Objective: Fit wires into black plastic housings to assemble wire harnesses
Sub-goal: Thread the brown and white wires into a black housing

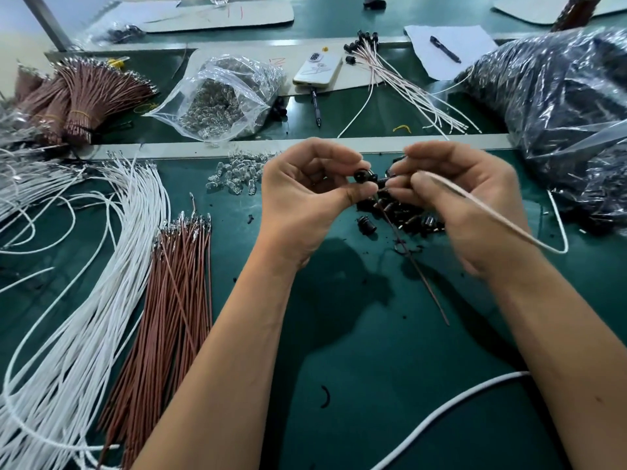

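My left hand (305, 195) pinches a small black plastic housing (361, 175) between thumb and fingers. A brown wire (420, 273) hangs down from it toward the mat. My right hand (464, 201), slightly blurred, pinches a white wire (502, 222) whose tip points at the housing; its free end loops off to the right. Under both hands lies a pile of loose black housings (403, 215) on the green mat (356, 351).
White wires (84, 300) and brown wires (169, 300) lie at the left. Clear bulbs (237, 171) sit ahead of my left hand, a bag of them (220, 100) behind. Finished harnesses (400, 76), a phone (317, 67) and a big bag of black parts (559, 106) lie beyond.
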A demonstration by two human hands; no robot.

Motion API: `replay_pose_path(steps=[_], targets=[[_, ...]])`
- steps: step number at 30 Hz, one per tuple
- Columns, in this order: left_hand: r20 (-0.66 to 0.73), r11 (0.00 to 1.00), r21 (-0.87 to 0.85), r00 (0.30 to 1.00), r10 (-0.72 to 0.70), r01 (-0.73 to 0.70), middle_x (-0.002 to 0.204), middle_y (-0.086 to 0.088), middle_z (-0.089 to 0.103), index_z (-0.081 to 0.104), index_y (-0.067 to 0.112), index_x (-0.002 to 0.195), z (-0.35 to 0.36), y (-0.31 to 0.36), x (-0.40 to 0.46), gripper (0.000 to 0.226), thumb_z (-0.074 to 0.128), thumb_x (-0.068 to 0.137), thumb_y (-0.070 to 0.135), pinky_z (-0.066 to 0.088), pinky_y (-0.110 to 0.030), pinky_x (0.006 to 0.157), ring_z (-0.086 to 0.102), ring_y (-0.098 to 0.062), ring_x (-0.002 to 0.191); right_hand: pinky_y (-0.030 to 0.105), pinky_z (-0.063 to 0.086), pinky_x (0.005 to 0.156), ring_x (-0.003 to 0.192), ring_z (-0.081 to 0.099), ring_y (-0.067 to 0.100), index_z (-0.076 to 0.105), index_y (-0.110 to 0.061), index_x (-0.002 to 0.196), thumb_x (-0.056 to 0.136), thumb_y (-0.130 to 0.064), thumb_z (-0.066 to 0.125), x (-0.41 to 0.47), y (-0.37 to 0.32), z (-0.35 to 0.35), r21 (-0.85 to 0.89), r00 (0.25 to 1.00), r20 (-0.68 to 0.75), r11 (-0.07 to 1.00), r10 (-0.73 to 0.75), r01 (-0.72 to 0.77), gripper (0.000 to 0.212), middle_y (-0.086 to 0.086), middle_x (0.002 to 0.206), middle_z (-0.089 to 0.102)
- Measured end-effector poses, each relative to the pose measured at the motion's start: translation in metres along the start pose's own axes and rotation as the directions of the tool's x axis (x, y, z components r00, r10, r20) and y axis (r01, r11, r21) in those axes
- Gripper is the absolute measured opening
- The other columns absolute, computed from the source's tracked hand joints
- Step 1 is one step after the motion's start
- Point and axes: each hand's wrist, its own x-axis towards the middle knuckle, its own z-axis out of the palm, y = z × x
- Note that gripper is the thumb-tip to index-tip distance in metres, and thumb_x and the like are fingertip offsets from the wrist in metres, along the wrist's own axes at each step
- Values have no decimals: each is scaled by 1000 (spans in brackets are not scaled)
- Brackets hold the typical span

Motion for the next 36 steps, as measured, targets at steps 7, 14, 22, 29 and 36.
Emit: replay_pose_path(steps=[7, 14, 22, 29, 36], targets=[[8, 997, 76, 1000, -29, 28, 84, -10, 76, 66, 5, 86, -2, -1, 0, 36, 85, 63, -15, 61, -37, 80, 71, -20, 80, 26, 59, 53, 75, 78, 29, 60, -6, 104, 103, -4, 59, -3, -15, 8, 25, 995, -85, 998, -56, 59, 2, 15, 100, 79], [11, 980, 183, 997, -76, 73, 82, -8, 77, 69, 7, 84, -2, -3, -1, 32, 89, 63, -8, 57, -60, 81, 71, -41, 78, 27, 59, 58, 76, 75, 28, 72, -3, 103, 94, -2, 74, -7, -16, 17, -137, 965, -68, 961, -253, 242, 9, 19, 88, 74], [-1, 962, 265, 998, -64, 62, 80, -9, 76, 71, 7, 83, -1, -4, -1, 30, 91, 63, -3, 58, -49, 69, 69, -40, 71, 37, 62, 68, 75, 75, 24, 73, 0, 99, 95, -5, 75, -11, -13, 16, -338, 929, 15, 873, -369, 352, 6, 16, 88, 72], [20, 945, 326, 999, -49, 40, 80, -8, 76, 70, 3, 83, 0, -6, -1, 29, 90, 64, -4, 52, -36, 58, 62, -27, 62, 43, 57, 65, 72, 70, 22, 75, 3, 91, 97, -4, 73, -11, -13, 14, -545, 887, 138, 714, -440, 439, 9, 13, 84, 70], [77, 893, 447, 997, 22, -54, 74, 1, 73, 71, 5, 80, -1, -7, -2, 26, 90, 63, -2, 51, -27, 59, 61, -10, 60, 30, 53, 74, 79, 67, 21, 78, 1, 92, 98, -4, 72, -12, -14, 20, -677, 816, 249, 509, -522, 532, 10, 12, 89, 72]])
